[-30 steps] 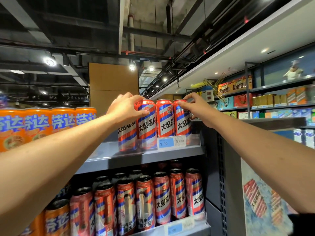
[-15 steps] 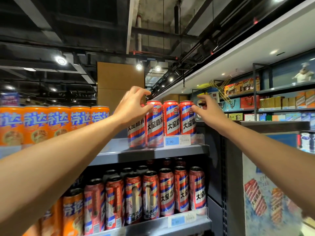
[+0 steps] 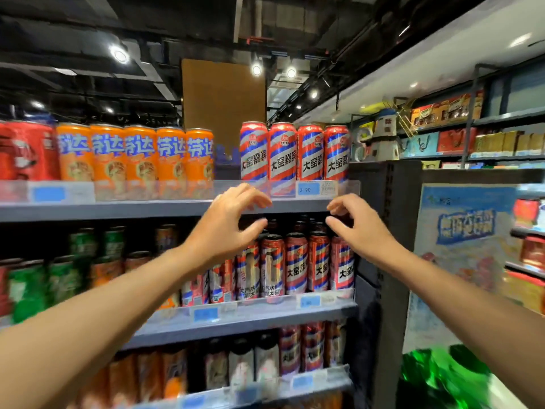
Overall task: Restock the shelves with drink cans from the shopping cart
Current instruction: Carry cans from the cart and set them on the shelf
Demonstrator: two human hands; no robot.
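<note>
Red-striped cans lined up on the top shelf

Four red, white and blue striped cans (image 3: 295,154) are stood upright on the top shelf (image 3: 165,208). Below its edge, left hand (image 3: 224,228) and right hand (image 3: 359,228) are held loosely curled, gripping nothing.

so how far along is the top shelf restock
Done: four red, white and blue striped cans stand upright in a row on the grey top shelf, beside the orange cans. In hand: nothing; left hand and right hand are empty, fingers loosely curled. Left: the cart isn't visible, so can't tell.
</note>
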